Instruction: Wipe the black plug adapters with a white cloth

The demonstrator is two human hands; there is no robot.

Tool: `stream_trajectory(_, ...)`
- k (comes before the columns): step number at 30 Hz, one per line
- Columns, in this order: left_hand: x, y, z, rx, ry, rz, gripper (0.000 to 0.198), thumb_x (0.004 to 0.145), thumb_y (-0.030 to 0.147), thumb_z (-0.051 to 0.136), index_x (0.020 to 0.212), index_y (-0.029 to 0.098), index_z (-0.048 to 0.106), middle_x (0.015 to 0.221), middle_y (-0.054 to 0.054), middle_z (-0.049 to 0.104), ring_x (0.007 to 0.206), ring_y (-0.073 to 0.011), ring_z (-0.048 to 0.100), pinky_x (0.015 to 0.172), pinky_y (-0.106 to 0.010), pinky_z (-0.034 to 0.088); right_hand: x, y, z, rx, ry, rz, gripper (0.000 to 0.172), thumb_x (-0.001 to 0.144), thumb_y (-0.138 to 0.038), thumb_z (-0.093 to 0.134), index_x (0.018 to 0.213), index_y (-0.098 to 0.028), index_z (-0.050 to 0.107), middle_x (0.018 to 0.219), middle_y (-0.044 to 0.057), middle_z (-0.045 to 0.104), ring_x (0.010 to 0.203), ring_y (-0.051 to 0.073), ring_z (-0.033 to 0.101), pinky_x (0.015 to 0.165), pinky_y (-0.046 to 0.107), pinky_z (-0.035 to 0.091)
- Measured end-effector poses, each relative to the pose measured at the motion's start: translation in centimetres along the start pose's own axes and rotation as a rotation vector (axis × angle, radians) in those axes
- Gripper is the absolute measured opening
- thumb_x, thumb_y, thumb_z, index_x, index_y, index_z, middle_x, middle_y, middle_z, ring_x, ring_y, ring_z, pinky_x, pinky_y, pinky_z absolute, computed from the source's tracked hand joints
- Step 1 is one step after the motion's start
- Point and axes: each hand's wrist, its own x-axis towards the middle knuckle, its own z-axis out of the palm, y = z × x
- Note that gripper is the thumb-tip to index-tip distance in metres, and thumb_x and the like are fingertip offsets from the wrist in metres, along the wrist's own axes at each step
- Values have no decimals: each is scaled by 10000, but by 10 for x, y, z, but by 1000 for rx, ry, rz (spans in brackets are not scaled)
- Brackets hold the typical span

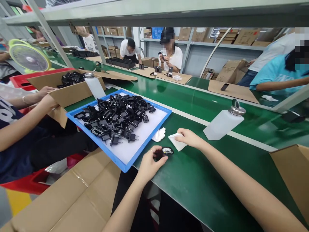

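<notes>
Near the front edge of the green table, my left hand (pixel 152 162) is closed on a small black plug adapter (pixel 167 150), whose rounded face is turned up. My right hand (pixel 189 138) pinches a folded white cloth (pixel 177 141) just above the tabletop, a short way to the right of the adapter. A second crumpled white cloth (pixel 158 134) lies between the cloth in my hand and a blue-rimmed tray (pixel 149 141). Heaped in that tray are several black plug adapters (pixel 116 116), some with their two pins showing.
A white bottle with a metal top (pixel 224 124) stands right of my hands; another bottle (pixel 95 86) is behind the tray. At left, a co-worker's hands (pixel 45 98) are at a cardboard box (pixel 74 93). An open carton (pixel 293 177) is at right. An overhead beam (pixel 154 14) crosses above.
</notes>
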Motion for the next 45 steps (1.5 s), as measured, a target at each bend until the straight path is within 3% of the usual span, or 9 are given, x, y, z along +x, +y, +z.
stream_trajectory(4,-14,1,-1,-674,-154,-103,297,624,345,584,870,191,525,771,-10,528,680,-114,483,614,-232,375,-19,-13,12,693,124,0,212,641,-320,493,760,-183,384,622,-33,465,503,110,441,424,199,318)
stream_trajectory(8,-22,3,1,-891,-205,-163,306,635,367,580,864,171,533,709,-21,522,595,-102,466,534,-219,355,-39,-38,23,816,233,-109,202,662,-332,491,791,-182,446,693,-8,486,564,122,454,463,212,344)
stream_trajectory(14,-23,3,0,-911,-161,-154,268,643,346,579,830,158,538,679,-21,518,589,-97,450,520,-206,346,-59,-60,31,579,213,-277,119,707,-244,449,805,-202,502,706,-5,523,601,133,477,519,230,379)
stream_trajectory(23,-28,3,-2,-832,65,-62,259,650,318,581,864,175,557,770,-10,536,662,-86,480,581,-190,380,-88,-56,40,577,339,-201,114,725,-275,434,793,-216,505,700,6,545,581,150,495,488,245,391)
stream_trajectory(28,-26,7,-9,-772,233,31,292,632,337,589,884,196,548,811,-15,557,710,-121,515,641,-243,411,-98,-51,46,591,144,-272,110,711,-220,430,768,-217,524,659,-3,550,571,142,499,512,242,396)
stream_trajectory(30,-27,8,-13,-722,269,73,306,618,326,604,893,203,553,861,-19,560,779,-142,516,701,-267,410,-95,-48,40,614,167,-211,110,687,-214,446,754,-213,533,697,1,555,603,148,503,520,243,397)
stream_trajectory(33,-31,8,-15,-676,255,103,307,622,312,603,910,216,560,914,-21,559,859,-158,500,767,-283,396,-85,-47,26,664,316,-117,101,681,-263,476,737,-206,537,728,11,546,631,160,496,509,246,382)
stream_trajectory(36,-34,7,-13,-691,196,113,302,638,299,594,929,227,560,895,-20,565,843,-146,502,761,-267,402,-76,-54,15,708,376,-142,113,700,-291,483,750,-202,530,720,8,534,623,152,483,506,240,366)
stream_trajectory(45,-39,6,-17,-669,-13,52,309,643,303,589,942,233,557,841,-21,552,801,-147,490,733,-271,399,-64,-83,19,578,257,-416,103,733,-137,426,778,-188,504,716,-20,530,622,106,480,551,200,370)
